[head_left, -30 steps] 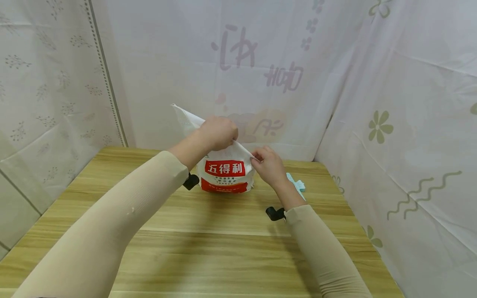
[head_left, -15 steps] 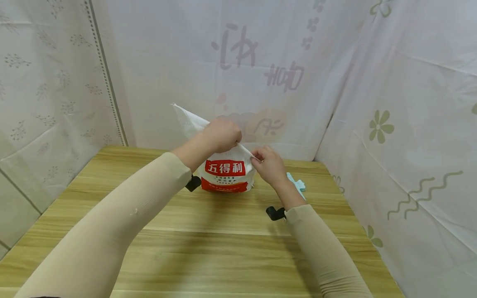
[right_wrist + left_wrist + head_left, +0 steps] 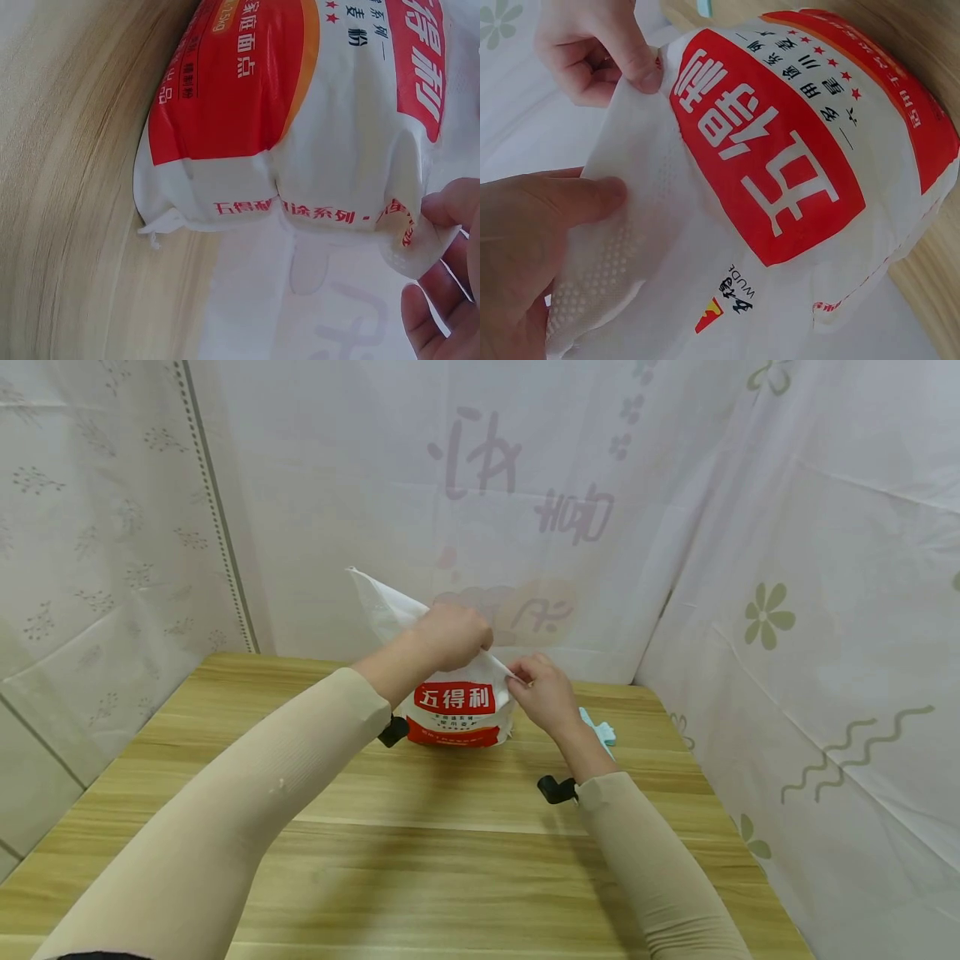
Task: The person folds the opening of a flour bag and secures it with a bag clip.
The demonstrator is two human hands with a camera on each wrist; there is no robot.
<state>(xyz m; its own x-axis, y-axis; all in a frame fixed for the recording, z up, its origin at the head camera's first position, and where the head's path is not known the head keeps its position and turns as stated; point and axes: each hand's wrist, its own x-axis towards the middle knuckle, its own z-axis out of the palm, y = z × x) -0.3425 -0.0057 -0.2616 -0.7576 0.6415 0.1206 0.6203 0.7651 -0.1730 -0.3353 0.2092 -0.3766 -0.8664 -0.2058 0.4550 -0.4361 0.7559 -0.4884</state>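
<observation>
One Wudeli flour bag [image 3: 455,714] stands on the far part of the desk [image 3: 375,860], printed front towards me; I judge that the desk takes its weight, so the hands need only manage the limp upper part. My left hand [image 3: 453,637] grips the top edge partway along, thumb on the printed side and the other fingers behind, mostly out of sight. My right hand [image 3: 543,693] pinches the upper right corner between thumb and fingers. Gripped at two neighbouring spots, the stretch between seems drawn taut, while the free corner juts to the upper left with nothing holding it. Whether the top is sealed I cannot tell. Just right of my right wrist, a pale turquoise item [image 3: 604,732] lies on the desk, too covered to identify; set aside there, it probably leaves the hands room. Each wrist carries a black mount [image 3: 557,790], presumably for its camera. Patterned white curtains [image 3: 337,485] hang behind and on both sides.
</observation>
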